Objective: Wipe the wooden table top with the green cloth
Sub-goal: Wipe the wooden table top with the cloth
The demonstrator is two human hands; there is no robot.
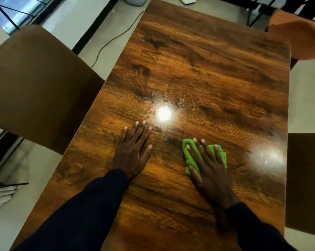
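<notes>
We look down on a long wooden table [198, 69] with rounded far corners, its grain running across our view. Our right hand [210, 171] lies flat on the green cloth [191, 156], fingers spread and straight, pressing it down rather than closing around it. The cloth sits on the near half of the table, right of the middle, with a good band of bare wood between it and the right edge. Parts of it stick out past our fingers toward the far side and to the left.

Our left hand [133, 153] rests palm down on bare wood just left of the cloth, apart from it, fingers open and stretched forward, holding nothing. Dark sleeves [84, 214] cover both forearms.

Just beyond the left fingertips a bright glare [164, 114] shines on the surface, with pale smears and streaks around it. A second, softer glare [267, 156] lies close to the right edge.

The whole far half of the table is bare. On the left, a brown chair [35, 87] stands right against the table's long edge, near the middle of its length. An orange chair [298, 37] sits at the far right corner, and another brown seat [306, 183] meets the right edge closer to us. A thin cable [115, 39] trails over the pale floor [77, 20] beyond the left edge.
</notes>
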